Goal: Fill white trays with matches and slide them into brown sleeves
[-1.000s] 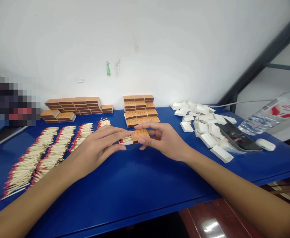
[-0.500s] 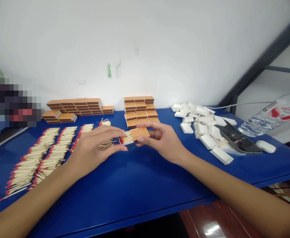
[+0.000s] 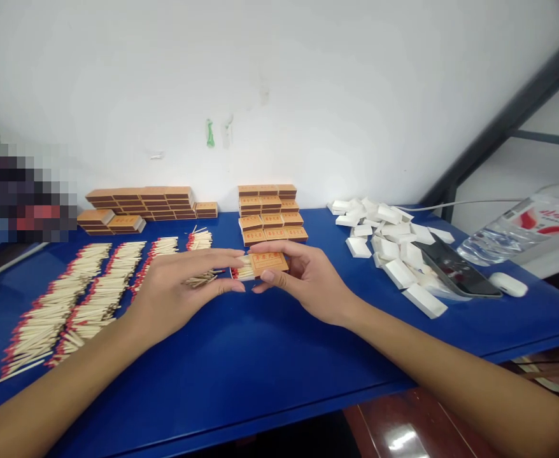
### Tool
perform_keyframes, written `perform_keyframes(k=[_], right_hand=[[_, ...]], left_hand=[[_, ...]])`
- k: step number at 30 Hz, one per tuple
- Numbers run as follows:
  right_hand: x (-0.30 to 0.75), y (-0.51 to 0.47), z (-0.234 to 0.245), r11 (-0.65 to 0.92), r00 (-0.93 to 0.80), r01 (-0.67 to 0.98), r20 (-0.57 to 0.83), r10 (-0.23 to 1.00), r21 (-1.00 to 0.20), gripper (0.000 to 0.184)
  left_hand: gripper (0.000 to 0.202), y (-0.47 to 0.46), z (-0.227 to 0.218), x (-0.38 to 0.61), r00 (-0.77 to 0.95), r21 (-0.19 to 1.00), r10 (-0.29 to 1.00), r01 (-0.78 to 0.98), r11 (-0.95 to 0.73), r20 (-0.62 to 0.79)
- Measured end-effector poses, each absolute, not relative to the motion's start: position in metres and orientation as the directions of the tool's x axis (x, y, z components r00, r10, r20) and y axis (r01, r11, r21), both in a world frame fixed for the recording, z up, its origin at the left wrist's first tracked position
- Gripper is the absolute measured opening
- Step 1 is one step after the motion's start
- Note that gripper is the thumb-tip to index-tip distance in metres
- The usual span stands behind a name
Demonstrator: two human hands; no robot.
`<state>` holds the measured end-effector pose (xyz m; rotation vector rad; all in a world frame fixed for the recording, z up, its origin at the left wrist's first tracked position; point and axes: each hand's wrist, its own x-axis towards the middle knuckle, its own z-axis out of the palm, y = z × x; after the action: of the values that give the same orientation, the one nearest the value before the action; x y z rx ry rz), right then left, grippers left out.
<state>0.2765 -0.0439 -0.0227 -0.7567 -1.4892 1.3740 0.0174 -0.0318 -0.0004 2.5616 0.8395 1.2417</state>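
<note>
Near the middle of the blue table (image 3: pixel 260 356), the right hand (image 3: pixel 308 280) pinches a small orange cardboard matchbox (image 3: pixel 267 262) between thumb and fingers. The left hand (image 3: pixel 174 289), fingers pressed together, closes on its half-open white tray of red-tipped matches (image 3: pixel 242 272). Rows of loose matches (image 3: pixel 69 299) lie toward the left edge.

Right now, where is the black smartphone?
In the head view, the black smartphone lies at the blue table's right side, resting on the heap of white cardboard trays, beside a white earbud case.
</note>
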Motion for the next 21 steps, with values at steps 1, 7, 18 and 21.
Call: perform_keyframes(k=[1,7,18,21], right_hand=[[0.276,-0.045,-0.022,0.185,-0.389,-0.150,0.230,0.892,-0.971,0.049],[0.271,-0.054,-0.019,0.198,-0.516,-0.150,0.247,0.820,-0.969,0.050],[0.269,-0.061,-0.018,0.150,-0.698,-0.116,0.188,0.691,-0.982,0.055],[0.276,-0.059,-0.017,0.198,-0.702,0.039,0.114,0.703,-0.979,0.054]], left_hand=[[0.028,-0.032,-0.001,0.018,0.499,0.385,0.546,0.394,-0.835,0.673],[0.044,-0.035,-0.003,0.023,0.448,0.449,0.602,0.407,-0.795,0.661],[0.077,-0.035,-0.006,0.022,0.551,0.515,0.594,0.312,-0.798,0.587],[0.076,-0.034,-0.007,0.020,0.561,0.484,0.585,0.337,-0.808,0.586]])
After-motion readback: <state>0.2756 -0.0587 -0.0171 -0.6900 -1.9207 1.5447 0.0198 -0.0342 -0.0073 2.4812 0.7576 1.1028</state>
